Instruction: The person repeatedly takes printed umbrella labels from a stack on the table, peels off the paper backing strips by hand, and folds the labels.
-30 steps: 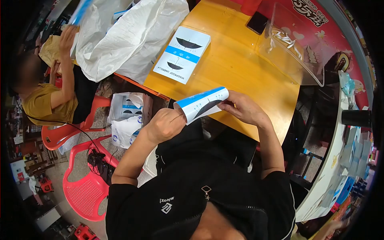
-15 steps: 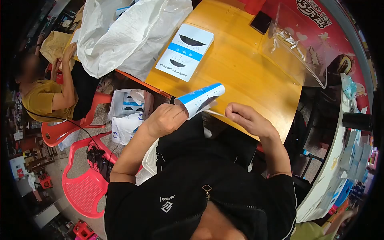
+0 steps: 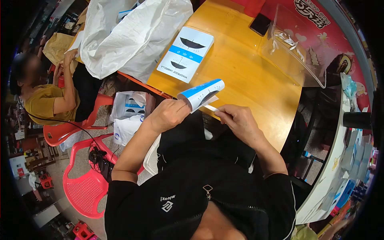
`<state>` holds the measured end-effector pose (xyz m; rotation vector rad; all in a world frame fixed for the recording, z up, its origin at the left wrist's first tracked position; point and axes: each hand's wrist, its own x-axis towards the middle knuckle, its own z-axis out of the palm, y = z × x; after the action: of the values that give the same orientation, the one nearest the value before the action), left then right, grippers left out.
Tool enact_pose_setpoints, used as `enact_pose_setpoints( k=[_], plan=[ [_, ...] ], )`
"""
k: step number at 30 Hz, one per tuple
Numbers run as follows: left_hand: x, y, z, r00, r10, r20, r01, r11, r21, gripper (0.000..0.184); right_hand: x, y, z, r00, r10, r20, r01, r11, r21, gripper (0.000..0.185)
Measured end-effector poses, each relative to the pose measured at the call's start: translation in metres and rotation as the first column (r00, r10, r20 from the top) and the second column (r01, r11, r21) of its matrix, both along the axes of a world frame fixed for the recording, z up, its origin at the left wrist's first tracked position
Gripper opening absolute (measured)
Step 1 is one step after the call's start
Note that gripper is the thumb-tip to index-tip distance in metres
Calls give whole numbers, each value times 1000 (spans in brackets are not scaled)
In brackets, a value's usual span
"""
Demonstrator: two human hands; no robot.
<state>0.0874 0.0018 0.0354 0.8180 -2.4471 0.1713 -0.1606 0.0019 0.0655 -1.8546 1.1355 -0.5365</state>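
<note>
My left hand [image 3: 170, 115] is closed around the near end of a printed umbrella sheet [image 3: 204, 93], which is curled into a tube with its blue band and black umbrella picture facing out. The sheet is above the table's near edge. Just to its right, my right hand [image 3: 239, 122] pinches a narrow white strip [image 3: 210, 107] between thumb and fingers. The strip's far end reaches the sheet's lower edge; whether it is attached there I cannot tell. Beyond them lies a stack of flat printed umbrella sheets [image 3: 186, 54] marked "windproof umbrella".
A large white sack [image 3: 132, 40] stands at the table's left. On the yellow table [image 3: 256, 80] are a phone [image 3: 260, 24] and a clear bin [image 3: 294, 68] containing white scraps. Below left stands a bag of printed sheets [image 3: 132, 106]. A seated person [image 3: 52, 98] works at far left.
My right hand has moved left toward the curled sheet, and less of the strip shows between them. My left hand has shifted slightly up and right with the sheet.
</note>
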Motion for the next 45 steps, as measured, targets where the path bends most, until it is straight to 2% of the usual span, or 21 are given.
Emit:
enact_pose_setpoints(
  k=[2,8,10,11,12,13,14,15,16,17,19,20,22,23,24,25,26,33,35,38,45],
  plan=[
    [0,-1,0,1000,6,-5,-6,1000,-14,15,4,5,13,996,-61,62,66,994,-83,11],
    [6,-10,-10,996,-71,-46,70,997,-22,19,-13,15,66,955,226,194,-237,971,40,8],
    [9,-8,-17,991,124,-41,-127,989,-71,20,-41,0,90,911,280,302,-290,957,-13,8],
    [5,-7,-9,973,184,-138,-179,983,52,22,-60,-12,98,872,284,399,-283,957,-64,8],
    [-1,-4,-7,861,254,-441,-81,924,373,22,-84,-23,100,914,91,395,-58,994,-94,16],
    [-9,0,-5,647,398,-650,125,786,605,22,-107,-42,99,881,-105,461,172,980,-104,17],
    [-19,6,8,430,544,-721,320,655,685,21,-136,-80,100,830,-213,516,296,952,-82,19],
    [-21,6,9,426,543,-724,317,660,681,21,-149,-111,106,801,-435,411,519,847,-113,35],
    [-22,7,10,286,643,-711,435,574,694,21,-164,-137,94,671,-741,-38,634,599,-490,38],
    [-24,7,11,150,735,-661,555,491,672,20,-179,-153,72,213,-932,-293,422,358,-833,42],
    [-26,6,9,42,786,-617,623,462,631,20,-205,-160,40,517,-856,-30,165,133,-977,45],
    [-27,6,8,-2,813,-582,635,451,627,20,-158,-136,54,699,-704,121,487,345,-802,33],
    [-31,5,4,-32,829,-558,659,437,612,20,-99,-91,43,811,-572,124,451,475,-755,20],
    [-35,4,4,-49,833,-552,661,441,607,20,-68,-67,34,820,-379,430,550,731,-405,12],
    [-39,2,6,-63,835,-547,662,445,603,20,-50,-49,25,848,-314,427,464,829,-313,12],
    [-42,2,7,-45,845,-532,642,433,633,21,-30,-40,17,860,-226,457,424,815,-395,15],
    [-44,2,9,-33,849,-527,642,422,640,21,-15,-30,13,805,-249,539,437,863,-254,18],
    [-55,6,12,35,791,-610,627,458,630,22,7,-25,-3,804,-317,503,492,830,-262,14],
    [-56,9,11,41,777,-628,623,471,624,22,7,-24,-6,710,-335,619,461,886,-49,11],
    [-57,13,10,66,734,-676,631,494,598,22,8,-20,-3,644,-450,619,479,868,133,8],
    [-56,15,8,83,713,-696,592,526,610,23,10,-20,-5,584,-484,652,448,862,238,7]
  ],
)
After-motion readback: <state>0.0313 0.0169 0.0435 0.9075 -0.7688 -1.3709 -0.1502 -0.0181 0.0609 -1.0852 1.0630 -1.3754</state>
